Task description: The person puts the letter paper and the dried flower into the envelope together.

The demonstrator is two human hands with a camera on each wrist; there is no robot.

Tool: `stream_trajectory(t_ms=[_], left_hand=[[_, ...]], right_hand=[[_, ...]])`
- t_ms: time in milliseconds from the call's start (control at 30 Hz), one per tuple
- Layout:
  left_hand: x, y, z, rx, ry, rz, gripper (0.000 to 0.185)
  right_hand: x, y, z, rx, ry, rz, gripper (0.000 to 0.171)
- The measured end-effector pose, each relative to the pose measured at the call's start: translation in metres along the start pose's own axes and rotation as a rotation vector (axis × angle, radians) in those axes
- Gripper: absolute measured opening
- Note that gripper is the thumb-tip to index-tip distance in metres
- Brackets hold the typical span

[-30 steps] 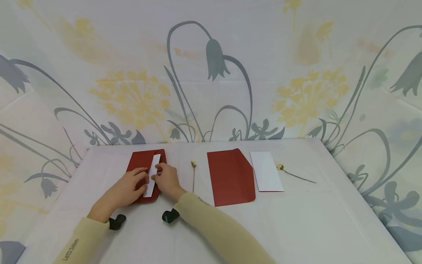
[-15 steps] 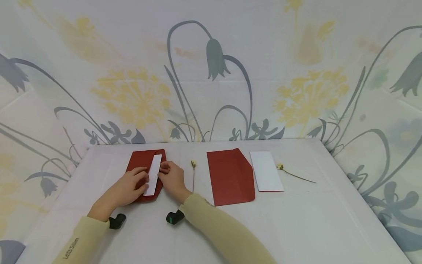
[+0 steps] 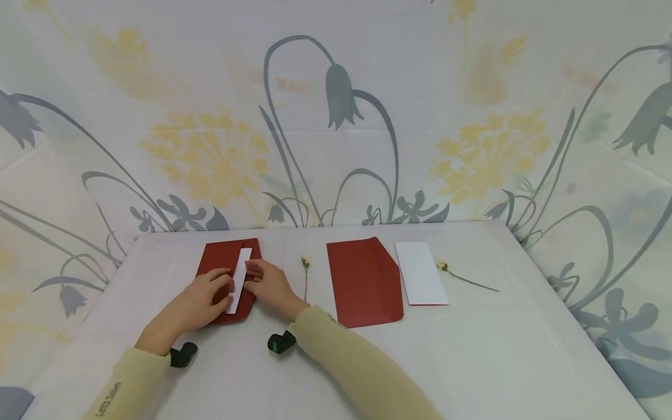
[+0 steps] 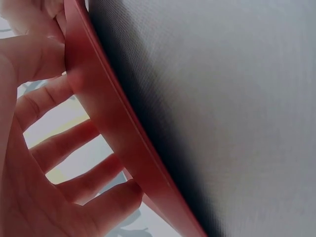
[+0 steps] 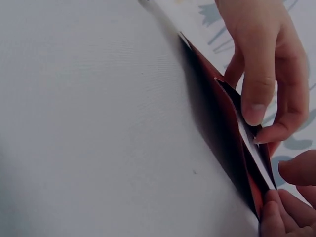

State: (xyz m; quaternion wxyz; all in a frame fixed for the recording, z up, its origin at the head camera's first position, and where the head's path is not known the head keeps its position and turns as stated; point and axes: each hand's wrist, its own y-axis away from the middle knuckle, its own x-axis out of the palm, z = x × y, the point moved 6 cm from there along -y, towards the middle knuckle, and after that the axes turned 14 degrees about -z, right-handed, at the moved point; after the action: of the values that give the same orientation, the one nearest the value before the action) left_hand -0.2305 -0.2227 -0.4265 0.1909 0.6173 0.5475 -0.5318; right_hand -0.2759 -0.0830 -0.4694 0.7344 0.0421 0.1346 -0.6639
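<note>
A red envelope [image 3: 217,271] lies at the left of the white table, and a narrow white paper strip [image 3: 239,279] shows along its right side. My left hand [image 3: 226,290] rests flat on the envelope, fingertips at the strip's left edge. In the left wrist view the spread fingers [image 4: 69,148] lie against the red envelope [image 4: 113,138]. My right hand [image 3: 252,274] pinches the strip from the right. In the right wrist view its thumb and forefinger [image 5: 256,111] hold the white paper [image 5: 252,145] at the envelope's [image 5: 222,123] opening.
A dried flower [image 3: 305,274] lies just right of my right hand. Further right are a second red envelope [image 3: 364,283], a white sheet [image 3: 420,273] and another dried flower [image 3: 464,278]. A floral backdrop rises behind the table [image 3: 472,350].
The white strip shows narrower than before, as more of it has gone into the envelope. My right hand has shifted slightly along its edge. The left hand has stayed in place.
</note>
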Motion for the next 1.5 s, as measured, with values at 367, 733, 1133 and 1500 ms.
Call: stream_trajectory(t_ms=[367, 733, 1133, 1500], left_hand=[[0.002, 0.0, 0.002, -0.012, -0.016, 0.023, 0.017], [0.0, 0.0, -0.003, 0.004, -0.031, 0.043, 0.015], [0.003, -0.002, -0.005, 0.0, -0.033, 0.046, 0.012], [0.002, -0.001, -0.007, 0.001, -0.006, 0.033, 0.014]], right_hand=[[0.014, -0.003, 0.008, 0.038, -0.061, 0.072, 0.048], [0.02, -0.004, 0.011, 0.074, -0.131, 0.146, 0.051], [0.013, -0.009, 0.002, 0.084, -0.118, 0.12, 0.048], [0.013, -0.009, 0.002, 0.213, -0.284, 0.172, 0.057]])
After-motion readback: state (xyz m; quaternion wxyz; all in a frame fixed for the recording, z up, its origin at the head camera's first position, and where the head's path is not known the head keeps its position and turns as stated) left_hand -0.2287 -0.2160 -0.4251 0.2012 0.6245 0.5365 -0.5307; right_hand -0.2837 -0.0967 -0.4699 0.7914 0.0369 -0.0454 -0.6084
